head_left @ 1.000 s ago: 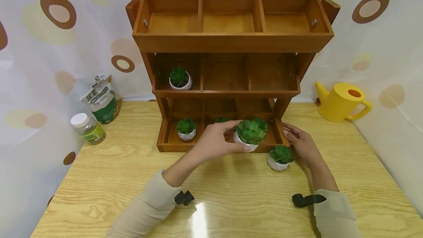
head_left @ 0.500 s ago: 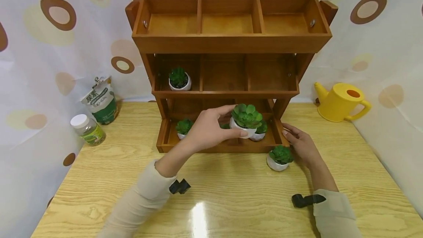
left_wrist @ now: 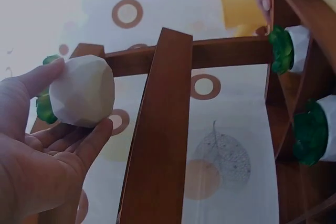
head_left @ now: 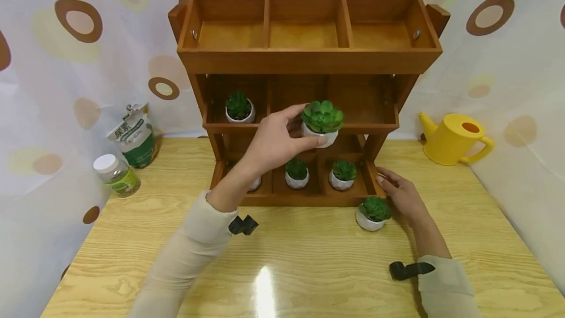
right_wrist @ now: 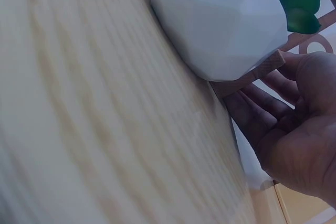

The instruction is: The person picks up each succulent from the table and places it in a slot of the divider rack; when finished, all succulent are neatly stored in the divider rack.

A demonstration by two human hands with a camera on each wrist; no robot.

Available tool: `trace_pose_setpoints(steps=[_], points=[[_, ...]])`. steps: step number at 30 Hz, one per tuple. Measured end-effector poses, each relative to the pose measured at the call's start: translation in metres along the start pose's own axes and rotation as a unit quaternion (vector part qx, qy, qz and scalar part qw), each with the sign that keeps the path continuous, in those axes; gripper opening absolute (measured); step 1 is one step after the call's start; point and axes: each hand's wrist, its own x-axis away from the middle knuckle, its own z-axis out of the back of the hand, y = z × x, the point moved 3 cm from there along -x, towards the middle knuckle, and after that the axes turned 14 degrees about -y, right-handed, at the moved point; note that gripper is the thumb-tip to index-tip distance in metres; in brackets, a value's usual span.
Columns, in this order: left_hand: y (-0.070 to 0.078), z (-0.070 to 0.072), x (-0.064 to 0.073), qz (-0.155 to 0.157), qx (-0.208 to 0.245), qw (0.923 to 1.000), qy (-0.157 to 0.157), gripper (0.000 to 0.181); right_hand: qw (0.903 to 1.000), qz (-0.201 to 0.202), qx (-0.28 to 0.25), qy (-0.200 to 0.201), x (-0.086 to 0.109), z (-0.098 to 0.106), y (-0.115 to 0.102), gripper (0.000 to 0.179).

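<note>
My left hand [head_left: 271, 144] holds a potted succulent [head_left: 323, 121] in front of the middle tier of a brown wooden shelf [head_left: 309, 63]. In the left wrist view the white faceted pot [left_wrist: 84, 90] is pinched between thumb and fingers. My right hand [head_left: 401, 195] touches the right end of the bottom tier, fingers fairly straight against the wood. Beside it, another succulent [head_left: 372, 215] stands on the table in front of the shelf corner. Two succulents, one in the centre [head_left: 297, 173] and one at right [head_left: 342, 174], sit in the bottom tier; my left arm partly hides a third pot [head_left: 254, 184].
One succulent [head_left: 240, 108] sits in the middle tier's left compartment. A yellow watering can [head_left: 454, 137] stands at the right. A capped bottle [head_left: 116, 175] and a clipped green-white bag [head_left: 136, 136] stand at the left. A patterned cloth [head_left: 110, 63] hangs behind.
My left hand has raised the succulent from before the bottom tier to the middle tier, uncovering bottom-tier pots at centre and right. The right hand stays at the shelf's side.
</note>
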Motion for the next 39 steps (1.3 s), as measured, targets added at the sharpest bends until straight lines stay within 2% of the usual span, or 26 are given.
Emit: trace_pose_setpoints(steps=[5,11,16,19,26,34,39], points=[[0.003,0.010,-0.010,-0.006,0.001,0.9999,0.013,0.066,1.0000,0.006,-0.005,0.002,0.000,0.001,0.000,0.066],[-0.002,0.014,-0.019,0.011,-0.016,0.9994,0.029,0.068,0.9993,0.017,-0.034,-0.004,0.000,-0.002,0.001,0.068],[-0.004,0.021,-0.026,0.025,-0.048,0.9966,0.062,0.071,0.9995,0.020,-0.023,0.001,-0.001,-0.003,0.001,0.068],[-0.006,0.024,-0.031,0.037,-0.050,0.9957,0.069,0.073,0.9996,0.017,-0.023,0.001,-0.001,-0.003,0.001,0.067],[-0.009,0.025,-0.041,0.057,-0.067,0.9937,0.071,0.074,0.9997,0.012,-0.021,-0.001,0.000,-0.003,0.002,0.067],[-0.013,0.024,-0.052,0.086,-0.142,0.9837,0.068,0.070,0.9999,-0.005,-0.008,0.002,0.000,-0.002,0.004,0.067],[-0.011,0.021,-0.054,0.106,-0.174,0.9778,0.049,0.069,0.9999,-0.006,-0.009,0.002,-0.001,-0.001,0.003,0.068]])
